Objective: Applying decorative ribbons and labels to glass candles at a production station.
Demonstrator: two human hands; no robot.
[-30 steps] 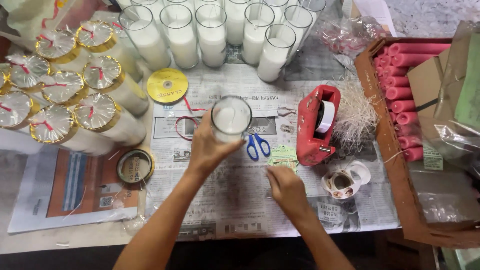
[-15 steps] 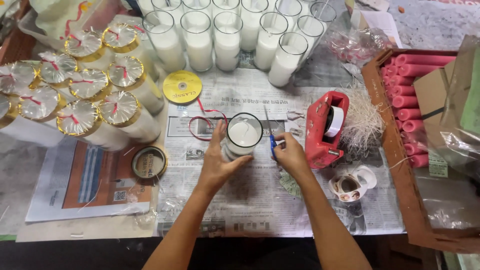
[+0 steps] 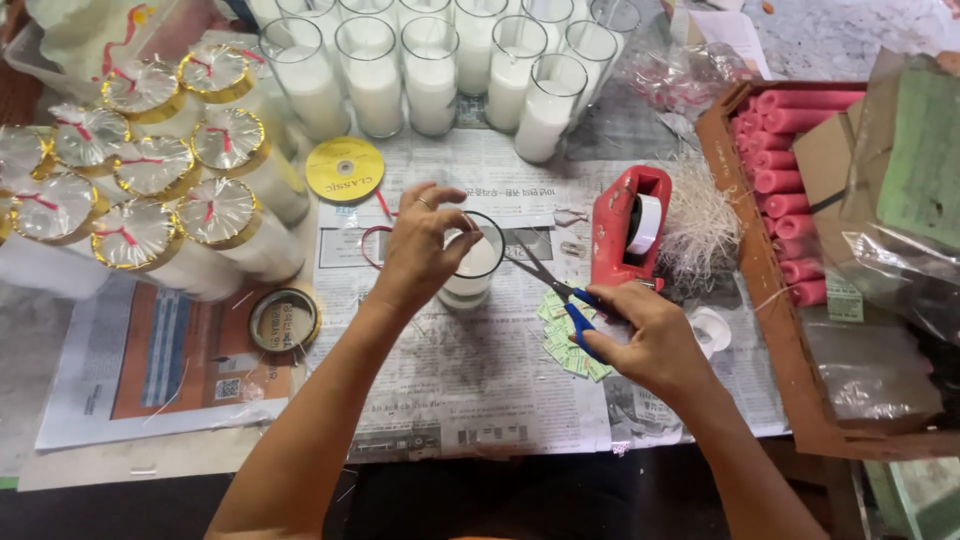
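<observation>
A glass candle (image 3: 474,262) with white wax stands upright on the newspaper (image 3: 470,380). My left hand (image 3: 418,250) is over its rim, fingertips pinched at the top of the glass. My right hand (image 3: 645,335) holds blue-handled scissors (image 3: 560,293), blades slightly apart and pointing up-left toward the glass. Small green labels (image 3: 562,340) lie under the scissors.
Several unwrapped glass candles (image 3: 430,70) line the back. Wrapped candles with gold rims (image 3: 150,190) fill the left. Also here: a yellow ribbon spool (image 3: 345,169), gold tape roll (image 3: 284,320), red tape dispenser (image 3: 625,230), straw-like shreds (image 3: 705,220), and a brown tray of pink rolls (image 3: 790,170).
My right hand picked the scissors up off the newspaper and drew them back to the right. My left hand shifted from the glass's side to its rim.
</observation>
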